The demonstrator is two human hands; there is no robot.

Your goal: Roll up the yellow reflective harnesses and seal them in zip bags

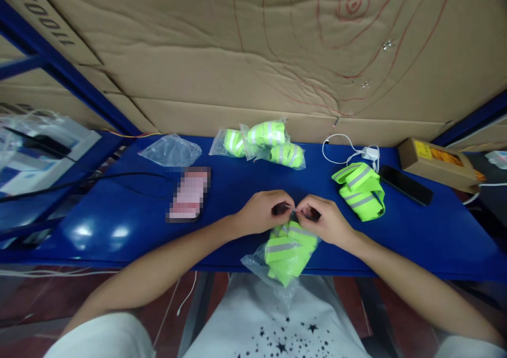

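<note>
My left hand (269, 213) and my right hand (320, 218) meet at the middle of the table's front, both with fingers pinched on the top edge of a clear plastic bag (255, 261). Inside that bag is a folded neon-yellow reflective vest (289, 252) with grey stripes, hanging at the table's front edge above my lap. To the right of my right hand lies an unbagged, folded neon-yellow reflective vest (360, 189). Several bagged neon bundles (267, 134) rest at the back of the table, beyond my hands.
On the blue table (237, 181) are a lit phone (189, 194) at left, a flat clear bag (172, 150), a white charger with cable (370, 153), a dark phone (406, 185) and a cardboard box (438, 162). A cardboard wall (198, 73) stands behind.
</note>
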